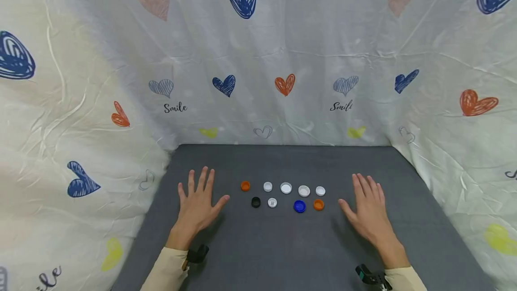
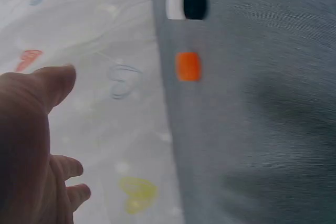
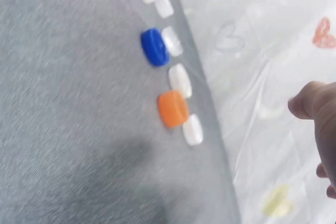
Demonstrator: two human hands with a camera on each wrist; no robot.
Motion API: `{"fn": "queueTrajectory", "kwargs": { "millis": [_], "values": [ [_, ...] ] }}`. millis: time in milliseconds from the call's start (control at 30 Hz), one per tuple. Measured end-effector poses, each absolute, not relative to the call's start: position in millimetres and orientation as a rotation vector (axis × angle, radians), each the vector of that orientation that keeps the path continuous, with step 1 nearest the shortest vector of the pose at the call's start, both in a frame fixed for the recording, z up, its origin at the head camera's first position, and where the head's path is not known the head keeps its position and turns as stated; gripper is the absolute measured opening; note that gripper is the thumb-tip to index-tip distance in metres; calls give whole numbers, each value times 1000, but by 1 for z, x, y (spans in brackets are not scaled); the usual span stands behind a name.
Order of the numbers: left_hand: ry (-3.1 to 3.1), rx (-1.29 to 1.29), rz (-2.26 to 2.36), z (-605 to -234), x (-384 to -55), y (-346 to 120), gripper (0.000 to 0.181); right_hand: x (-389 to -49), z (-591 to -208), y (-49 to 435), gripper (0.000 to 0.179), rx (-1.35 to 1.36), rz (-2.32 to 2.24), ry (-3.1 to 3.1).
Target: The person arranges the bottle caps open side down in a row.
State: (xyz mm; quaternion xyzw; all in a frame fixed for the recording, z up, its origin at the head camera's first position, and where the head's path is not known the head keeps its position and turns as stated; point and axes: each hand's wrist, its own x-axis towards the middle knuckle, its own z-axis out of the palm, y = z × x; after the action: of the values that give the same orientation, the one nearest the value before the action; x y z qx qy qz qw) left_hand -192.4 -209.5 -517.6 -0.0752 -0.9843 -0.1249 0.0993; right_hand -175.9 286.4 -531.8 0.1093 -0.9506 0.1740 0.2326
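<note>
Several bottle caps lie in two rows on a grey table. The back row has an orange cap (image 1: 245, 186) at its left end, then white caps, among them a larger white cap (image 1: 286, 187). In front lie a black cap (image 1: 256, 202), a small white cap (image 1: 272, 202), a blue cap (image 1: 300, 206) and a second orange cap (image 1: 318, 205). My left hand (image 1: 198, 208) is left of the caps with fingers spread, holding nothing. To their right, my right hand (image 1: 368, 214) has its fingers straight and thumb apart, also holding nothing.
The grey table (image 1: 258, 255) ends at the back against a white curtain (image 1: 258, 35) printed with hearts. More of this cloth hangs along the left and right sides. A dark wrist device (image 1: 198, 253) sits on the left wrist, another (image 1: 372, 277) on the right.
</note>
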Motion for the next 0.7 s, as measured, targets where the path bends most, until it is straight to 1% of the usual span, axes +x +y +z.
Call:
{"fn": "queueTrajectory", "kwargs": {
  "millis": [333, 500, 700],
  "values": [
    [-2873, -338, -323, -479, -186, -206, 101, -183, -499, 268, 65, 483, 544, -2483],
    [-2867, -387, -289, -466, -183, -206, 102, -189, -488, 258, 62, 545, 528, -2505],
    [-2853, -445, -300, -458, -183, -205, 97, -197, -478, 240, 64, 646, 535, -2523]
  ]
}}
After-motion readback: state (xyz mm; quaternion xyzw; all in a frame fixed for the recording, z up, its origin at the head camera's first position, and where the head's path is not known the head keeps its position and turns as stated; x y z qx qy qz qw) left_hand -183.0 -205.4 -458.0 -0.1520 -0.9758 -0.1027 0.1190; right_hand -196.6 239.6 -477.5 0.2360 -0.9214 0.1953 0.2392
